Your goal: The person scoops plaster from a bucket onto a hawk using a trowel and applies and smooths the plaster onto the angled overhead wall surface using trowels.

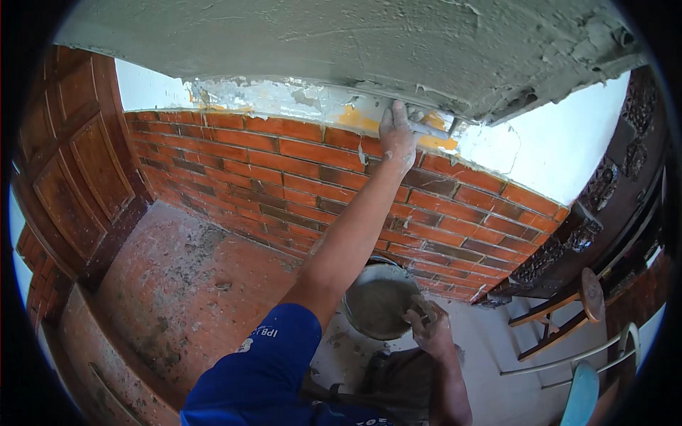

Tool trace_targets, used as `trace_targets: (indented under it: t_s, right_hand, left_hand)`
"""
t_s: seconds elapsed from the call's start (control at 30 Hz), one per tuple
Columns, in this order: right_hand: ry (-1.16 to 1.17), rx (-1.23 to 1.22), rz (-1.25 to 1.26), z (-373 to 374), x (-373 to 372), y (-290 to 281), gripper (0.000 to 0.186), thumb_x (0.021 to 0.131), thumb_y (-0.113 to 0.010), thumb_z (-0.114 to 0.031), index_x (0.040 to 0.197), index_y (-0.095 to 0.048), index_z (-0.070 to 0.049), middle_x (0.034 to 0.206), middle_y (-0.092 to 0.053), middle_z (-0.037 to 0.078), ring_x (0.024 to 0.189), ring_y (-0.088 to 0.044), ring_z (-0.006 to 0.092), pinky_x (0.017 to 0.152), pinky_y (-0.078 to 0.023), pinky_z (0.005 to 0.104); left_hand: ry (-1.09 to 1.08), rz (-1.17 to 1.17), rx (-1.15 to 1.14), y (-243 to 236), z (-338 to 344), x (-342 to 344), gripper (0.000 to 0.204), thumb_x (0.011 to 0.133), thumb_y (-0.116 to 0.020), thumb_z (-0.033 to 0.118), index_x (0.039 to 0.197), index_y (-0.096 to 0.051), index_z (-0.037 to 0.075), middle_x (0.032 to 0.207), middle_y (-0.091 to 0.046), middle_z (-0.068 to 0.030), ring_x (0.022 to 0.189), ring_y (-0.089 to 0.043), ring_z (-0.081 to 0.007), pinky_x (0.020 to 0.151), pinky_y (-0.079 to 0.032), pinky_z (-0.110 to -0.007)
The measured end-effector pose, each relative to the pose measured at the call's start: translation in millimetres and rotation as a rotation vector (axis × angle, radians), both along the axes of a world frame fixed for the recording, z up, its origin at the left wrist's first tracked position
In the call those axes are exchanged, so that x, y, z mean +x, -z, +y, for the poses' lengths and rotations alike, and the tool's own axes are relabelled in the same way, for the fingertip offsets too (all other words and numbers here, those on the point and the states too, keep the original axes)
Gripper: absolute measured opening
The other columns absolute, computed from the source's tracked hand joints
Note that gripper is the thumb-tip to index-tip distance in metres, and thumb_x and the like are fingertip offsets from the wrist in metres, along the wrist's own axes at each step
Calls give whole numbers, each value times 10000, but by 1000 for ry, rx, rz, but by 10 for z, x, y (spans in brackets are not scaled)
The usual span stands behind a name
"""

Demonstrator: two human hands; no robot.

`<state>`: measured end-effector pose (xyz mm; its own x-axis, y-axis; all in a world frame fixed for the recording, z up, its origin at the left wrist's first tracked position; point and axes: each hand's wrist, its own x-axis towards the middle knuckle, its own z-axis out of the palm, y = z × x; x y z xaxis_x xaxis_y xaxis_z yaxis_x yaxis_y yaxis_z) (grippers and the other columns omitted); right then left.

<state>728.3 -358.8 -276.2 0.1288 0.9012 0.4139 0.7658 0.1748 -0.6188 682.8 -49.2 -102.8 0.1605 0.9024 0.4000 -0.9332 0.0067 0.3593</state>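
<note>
My left hand (398,137) reaches up and is closed round the grey handle of a plastering trowel (432,130). The trowel's long edge lies along the lower part of the wet grey plaster (369,46) on the wall; most of its blade is hidden from this side. Lower down, my right hand (431,328) is beside the rim of a bucket (349,312) that holds grey mortar (383,302). Its fingers are curled and smeared grey; what they hold, if anything, cannot be made out.
Below the plaster runs a red brick wall (298,167). A wooden door (89,177) is at left, above a mortar-spattered red floor (177,284) with a step edge. At right are a wooden stool (550,319) lying tipped and a chair with a teal part (581,394).
</note>
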Motion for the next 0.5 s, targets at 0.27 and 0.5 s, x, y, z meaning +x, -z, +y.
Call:
trace_targets:
  t_s: [0.27, 0.5]
  right_hand:
    - [-52, 0, -21, 145, 55, 124, 315, 797, -642, -93, 1085, -598, 28, 792, -633, 123, 633, -610, 183, 570, -486, 295]
    - [-46, -113, 44, 179, 169, 184, 333, 808, -636, -127, 1099, -601, 33, 808, -647, 144, 651, -613, 180, 603, -486, 292]
  left_hand:
    - [-109, 122, 120, -138, 246, -205, 226, 961, -452, 253, 936, -461, 29, 843, -541, -73, 751, -577, -168, 734, -574, -389]
    - [-92, 115, 91, -294, 173, -375, 220, 946, -490, 243, 916, -473, 25, 813, -549, -78, 709, -584, -159, 670, -576, -360]
